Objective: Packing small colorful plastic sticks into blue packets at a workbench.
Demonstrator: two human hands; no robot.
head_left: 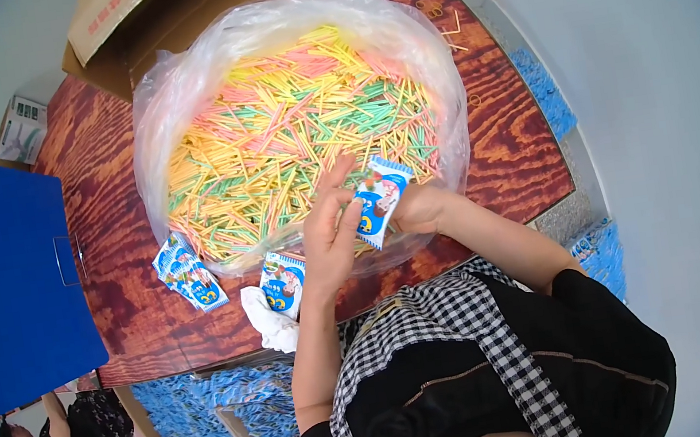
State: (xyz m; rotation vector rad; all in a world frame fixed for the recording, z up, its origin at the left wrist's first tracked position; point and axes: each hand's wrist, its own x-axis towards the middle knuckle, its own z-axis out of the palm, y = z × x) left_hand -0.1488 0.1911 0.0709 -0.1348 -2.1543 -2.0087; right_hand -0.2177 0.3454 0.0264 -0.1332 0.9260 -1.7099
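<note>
left hand (330, 230) pinches a glossy, crimp-ended packet (382, 200) above slim sticks (266, 132); right hand (420, 208): grip unclear.

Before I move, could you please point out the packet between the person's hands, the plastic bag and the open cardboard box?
Packet (382, 200): head view, middle of its printed face.
Plastic bag (150, 148): head view, its left side wall.
Open cardboard box (180, 28): head view, its brown inner wall.

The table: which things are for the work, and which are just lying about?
Being used:
- raised blue-and-white packet
- coloured sticks
- big plastic bag
- matching packets

Probably just lying about:
- cardboard box
- crumpled white thing
- small loops
</note>
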